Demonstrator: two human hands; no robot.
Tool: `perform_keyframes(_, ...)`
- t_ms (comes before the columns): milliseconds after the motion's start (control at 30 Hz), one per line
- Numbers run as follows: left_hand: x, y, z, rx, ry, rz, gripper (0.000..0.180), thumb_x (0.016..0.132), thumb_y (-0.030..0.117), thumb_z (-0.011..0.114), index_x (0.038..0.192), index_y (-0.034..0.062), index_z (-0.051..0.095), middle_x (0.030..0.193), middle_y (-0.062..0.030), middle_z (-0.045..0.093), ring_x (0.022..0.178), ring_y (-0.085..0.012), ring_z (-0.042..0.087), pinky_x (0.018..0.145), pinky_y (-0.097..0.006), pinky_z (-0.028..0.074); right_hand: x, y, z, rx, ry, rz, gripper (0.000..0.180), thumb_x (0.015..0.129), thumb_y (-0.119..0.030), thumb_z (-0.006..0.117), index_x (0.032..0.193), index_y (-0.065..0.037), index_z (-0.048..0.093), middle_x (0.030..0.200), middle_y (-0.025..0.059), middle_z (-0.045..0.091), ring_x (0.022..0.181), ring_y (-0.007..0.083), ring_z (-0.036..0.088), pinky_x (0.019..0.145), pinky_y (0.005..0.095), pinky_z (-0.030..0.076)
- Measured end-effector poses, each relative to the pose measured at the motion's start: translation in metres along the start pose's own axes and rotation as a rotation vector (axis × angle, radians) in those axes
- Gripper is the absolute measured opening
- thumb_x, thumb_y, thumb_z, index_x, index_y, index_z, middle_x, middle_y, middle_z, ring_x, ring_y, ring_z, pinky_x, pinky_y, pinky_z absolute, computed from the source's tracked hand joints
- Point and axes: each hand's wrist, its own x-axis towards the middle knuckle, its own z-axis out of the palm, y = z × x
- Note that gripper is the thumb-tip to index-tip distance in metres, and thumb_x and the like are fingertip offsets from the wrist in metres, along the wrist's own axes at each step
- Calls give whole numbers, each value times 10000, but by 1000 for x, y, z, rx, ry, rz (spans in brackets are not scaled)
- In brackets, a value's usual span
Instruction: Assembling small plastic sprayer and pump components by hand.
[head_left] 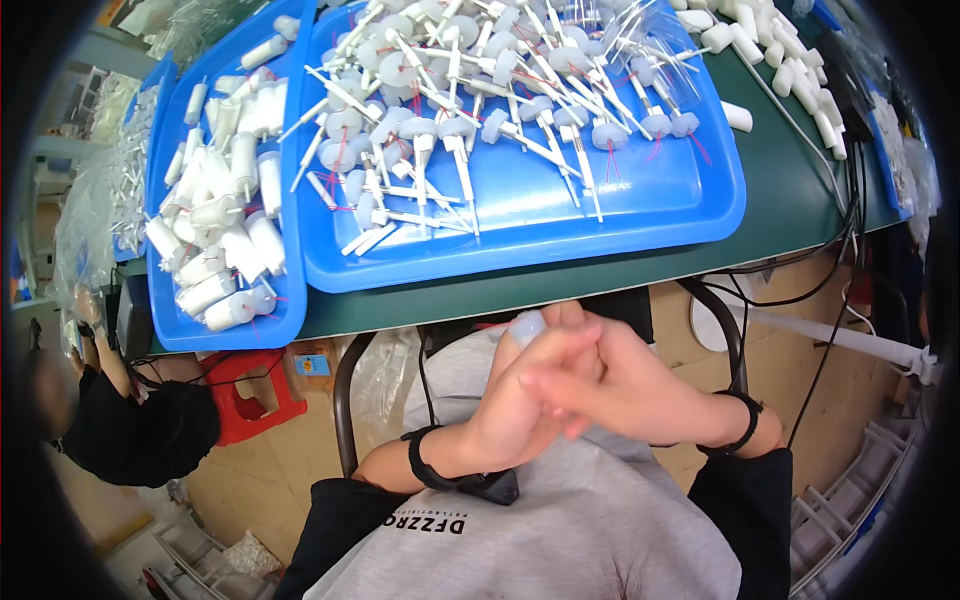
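Note:
My left hand (525, 395) and my right hand (635, 385) meet in front of my chest, just off the table's near edge. Their fingers are closed and overlap each other. A pale, translucent rounded piece (526, 327) pokes out at the top of my left hand; the rest of it is hidden. What the right fingers pinch, if anything, is covered by the hands. Beyond them, a wide blue tray (540, 245) bears many white thin-stemmed parts (455, 165) with translucent round caps and red threads.
A narrower blue tray (225, 338) at the left holds thick white cylinders (243, 165). More white cylinders (790, 70) lie at the far right of the green table (775, 190), near black cables (850, 200). A red stool (250, 400) and another person (130, 420) are at the left.

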Motion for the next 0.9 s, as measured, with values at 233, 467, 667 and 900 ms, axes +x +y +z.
perform_keyframes(233,-17,8,-8,455,-460,24,234,704,235,484,802,26,449,851,-67,424,821,-177,451,761,-309,397,-34,4,12,-666,255,-858,736,611,-110,792,1232,-16,408,1080,141,415,917,220,468,626,255,445)
perform_keyframes(467,-34,11,-1,632,-364,-43,203,647,113,527,826,32,475,730,-29,414,724,-143,428,651,-288,373,-20,13,11,-863,226,-1248,658,507,-260,854,1027,2,549,993,142,510,874,264,521,674,307,450)
perform_keyframes(667,-37,6,-1,609,-345,15,202,714,58,498,910,13,492,744,-22,475,687,-113,450,597,-259,368,-14,17,13,-978,344,-1391,644,516,-278,846,1010,17,558,965,147,548,876,279,542,675,343,488)
perform_keyframes(900,-39,10,16,680,-303,226,203,831,56,488,1026,2,480,817,-24,514,749,-92,470,638,-242,395,-15,12,9,-944,420,-1433,543,567,-199,797,983,74,580,970,161,582,797,288,588,705,334,496)
